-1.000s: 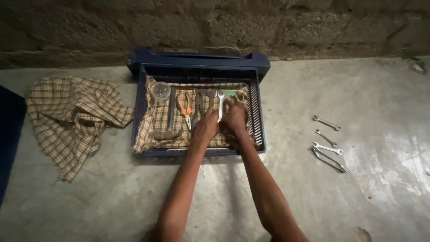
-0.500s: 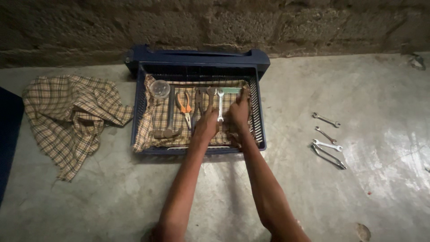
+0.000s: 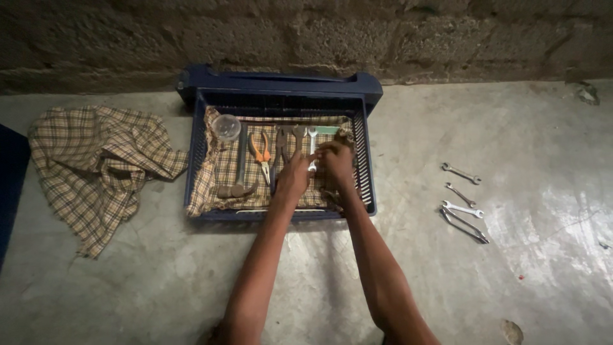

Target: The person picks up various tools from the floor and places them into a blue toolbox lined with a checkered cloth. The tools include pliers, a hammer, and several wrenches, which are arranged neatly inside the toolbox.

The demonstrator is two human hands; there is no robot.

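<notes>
The right hand (image 3: 334, 165) has slid back down from the far edge of the cloth and now sits close beside the left hand (image 3: 294, 177). Both hands rest inside the blue crate (image 3: 367, 182), on the checked cloth (image 3: 223, 169) that lines it. They meet at a small silver wrench (image 3: 312, 145). The fingers curl around its lower end, but I cannot tell how tightly they hold it. Next to the wrench lie dark pliers (image 3: 281, 144), orange pliers (image 3: 260, 150), a hammer (image 3: 239, 179) and a clear round lid (image 3: 226, 126). Another checked cloth (image 3: 96, 166) lies crumpled on the floor to the left. Four more wrenches (image 3: 461, 203) lie on the floor to the right.
</notes>
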